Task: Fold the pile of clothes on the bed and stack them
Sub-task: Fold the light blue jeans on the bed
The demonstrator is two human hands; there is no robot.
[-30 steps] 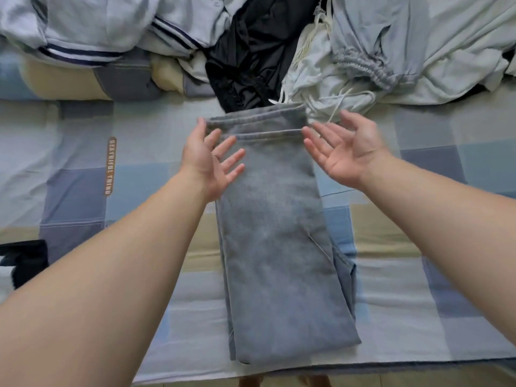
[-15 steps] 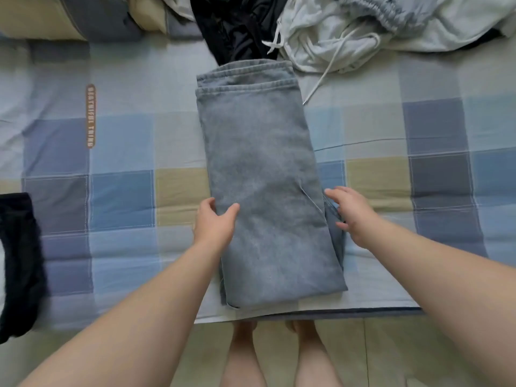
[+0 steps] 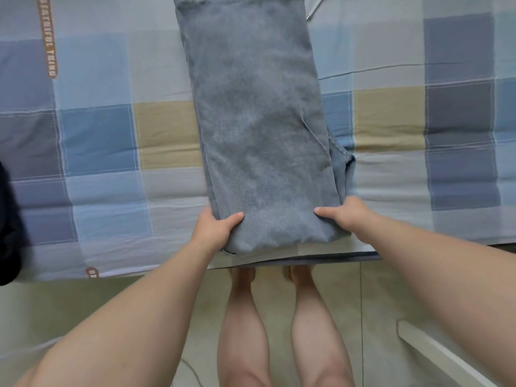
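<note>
A bed (image 3: pixel 97 135) with a checked blue, grey and tan cover filled the upper view; a pale tiled floor (image 3: pixel 83 317) and the person's bare legs showed below its edge. The grey jeans (image 3: pixel 259 121), folded into a narrow strip, lay on the cover with the long axis running straight away from the person, the far end cut off by the frame. Both hands met the jeans at the near end. The left hand (image 3: pixel 215 227) took the near-left corner and the right hand (image 3: pixel 343 216) the near-right corner, neither one closer than the other. Each hand's fingers (image 3: pixel 233 219) were narrowly closed on the cloth: the thumb lay flat on top, while the rest were hidden at the side or under the fold, so a pinch grip is judged. The rest of the strip lay directly beyond the fingers, so the coming fold would probably carry this end forward along that axis. A dark garment (image 3: pixel 8 219) lay well to the left of the jeans.
</note>
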